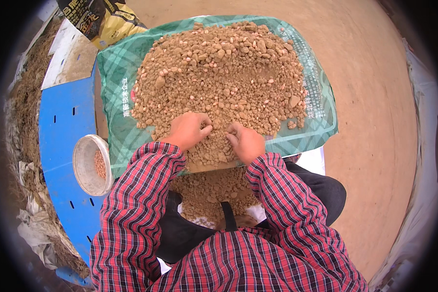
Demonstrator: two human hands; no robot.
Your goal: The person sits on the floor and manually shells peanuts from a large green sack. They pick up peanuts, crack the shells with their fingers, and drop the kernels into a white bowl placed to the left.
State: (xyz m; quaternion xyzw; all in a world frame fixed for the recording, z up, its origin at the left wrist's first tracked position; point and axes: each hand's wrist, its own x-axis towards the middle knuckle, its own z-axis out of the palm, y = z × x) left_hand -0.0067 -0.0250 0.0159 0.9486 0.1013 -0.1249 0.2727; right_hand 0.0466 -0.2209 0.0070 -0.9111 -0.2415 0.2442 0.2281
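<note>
A broad heap of dry soil clods (219,98) lies on a green printed woven sack (122,146). Pink kernels (191,97), which look like shelled peanuts, are scattered through the heap. My left hand (189,130) rests at the heap's near edge, thumb and fingers curled toward the soil. Across a small gap, my right hand (247,143) is bent the same way, its thumb close to the forefinger. Whether either hand pinches a kernel or a clod is too small to tell. Left of the sack, a white plastic bucket (81,166) leans with pink kernels inside.
More loose soil (211,189) lies below the sack's near edge, between my legs, over something white. A blue perforated panel (67,124) runs along the left. At the upper left stands a black and yellow printed bag (109,22). Bare ground (368,120) stretches to the right.
</note>
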